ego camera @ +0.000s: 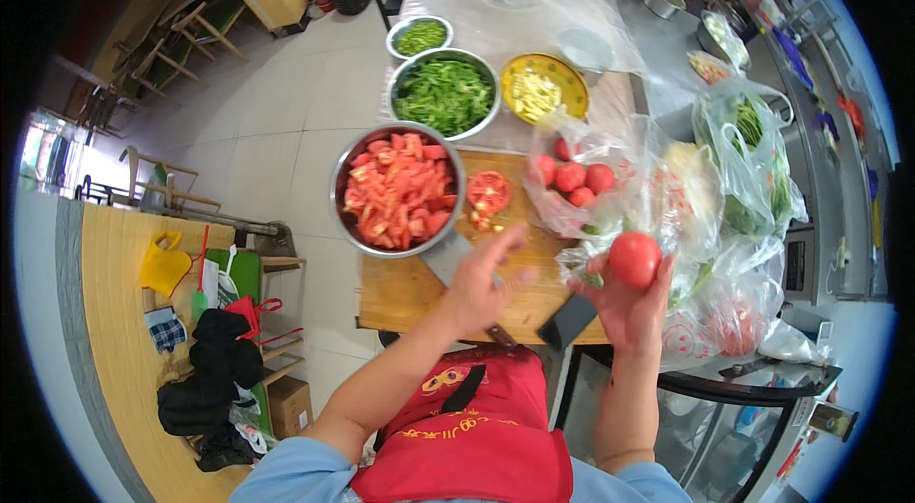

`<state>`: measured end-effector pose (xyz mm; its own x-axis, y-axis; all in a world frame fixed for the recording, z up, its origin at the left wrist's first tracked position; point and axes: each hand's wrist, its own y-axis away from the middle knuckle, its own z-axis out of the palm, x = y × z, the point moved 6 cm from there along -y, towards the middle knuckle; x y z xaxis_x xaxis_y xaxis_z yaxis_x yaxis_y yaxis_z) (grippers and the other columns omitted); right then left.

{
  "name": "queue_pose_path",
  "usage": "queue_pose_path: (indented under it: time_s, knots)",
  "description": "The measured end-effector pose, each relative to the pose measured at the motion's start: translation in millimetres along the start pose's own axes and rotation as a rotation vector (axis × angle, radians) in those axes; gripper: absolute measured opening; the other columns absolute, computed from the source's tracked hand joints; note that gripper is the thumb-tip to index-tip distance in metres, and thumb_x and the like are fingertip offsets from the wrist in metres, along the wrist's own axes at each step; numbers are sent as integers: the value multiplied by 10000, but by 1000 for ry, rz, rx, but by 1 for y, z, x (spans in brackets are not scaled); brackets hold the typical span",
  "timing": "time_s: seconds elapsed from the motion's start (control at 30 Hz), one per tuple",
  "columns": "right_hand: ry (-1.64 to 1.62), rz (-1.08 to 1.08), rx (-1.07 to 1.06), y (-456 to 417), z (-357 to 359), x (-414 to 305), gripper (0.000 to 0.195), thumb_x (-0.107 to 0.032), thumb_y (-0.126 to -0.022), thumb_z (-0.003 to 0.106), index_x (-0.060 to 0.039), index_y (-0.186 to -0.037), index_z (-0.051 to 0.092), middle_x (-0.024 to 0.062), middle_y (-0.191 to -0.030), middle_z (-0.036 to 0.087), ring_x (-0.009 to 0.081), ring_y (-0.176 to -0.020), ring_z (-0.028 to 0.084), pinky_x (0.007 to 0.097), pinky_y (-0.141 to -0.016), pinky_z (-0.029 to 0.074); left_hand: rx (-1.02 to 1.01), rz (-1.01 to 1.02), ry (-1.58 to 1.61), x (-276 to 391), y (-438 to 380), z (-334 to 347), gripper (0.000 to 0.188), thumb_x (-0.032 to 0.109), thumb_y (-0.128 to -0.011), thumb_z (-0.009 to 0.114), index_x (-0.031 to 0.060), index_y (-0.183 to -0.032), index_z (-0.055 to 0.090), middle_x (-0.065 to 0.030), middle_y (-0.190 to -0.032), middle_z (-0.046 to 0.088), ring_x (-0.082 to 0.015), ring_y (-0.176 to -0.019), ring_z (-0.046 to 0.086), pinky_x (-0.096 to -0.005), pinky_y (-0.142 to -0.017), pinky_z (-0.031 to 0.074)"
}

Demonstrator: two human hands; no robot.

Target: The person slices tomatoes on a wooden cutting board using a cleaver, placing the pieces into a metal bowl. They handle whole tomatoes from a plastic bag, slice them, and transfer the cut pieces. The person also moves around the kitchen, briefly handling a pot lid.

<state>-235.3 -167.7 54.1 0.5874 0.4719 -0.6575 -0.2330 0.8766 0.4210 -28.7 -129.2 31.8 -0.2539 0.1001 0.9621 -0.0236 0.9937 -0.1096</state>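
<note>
A whole red tomato (635, 260) rests in my right hand (629, 303), raised over the right edge of the wooden cutting board (400, 296). Fingers apart and holding nothing, my left hand (490, 281) hovers above the board, over a cleaver (444, 260) whose brown handle points toward me. A steel bowl of cut tomato pieces (402, 192) stands at the board's left, overlapping part of the blade. Beyond my left hand lies a cut tomato (489, 192) with small bits beside it. An open plastic bag of whole tomatoes (586, 178) sits at the board's far right.
Behind the board stand a bowl of chopped greens (447, 97), a smaller green-filled bowl (420, 38) and a yellow dish of pale pieces (545, 88). A dark flat object (567, 322) lies at the near right edge. Plastic bags of vegetables (747, 160) crowd the right side.
</note>
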Motion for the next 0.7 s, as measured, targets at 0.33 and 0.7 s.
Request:
queue_pose_path:
  time_s: [0.33,0.7]
  knots:
    - [69,604,47,110,138,313,747,-678,-1003,357,-44,-1384,461,172,-1301,571,282,-1154,605,428,-1004,501,86,112,23,-17,183,-182,755,431,-737,881,9,-1273,558,-185,-1248,637,-288,-1163,623,-402,-988,501]
    - [320,749,-533,112,314,446,641,-661,-1016,365,-71,-1126,588,29,-777,574,138,-596,498,279,-525,394,497,-207,99,-56,274,-376,547,273,-783,833,-6,-1186,591,-147,-1127,672,-256,-985,665,-373,-883,538]
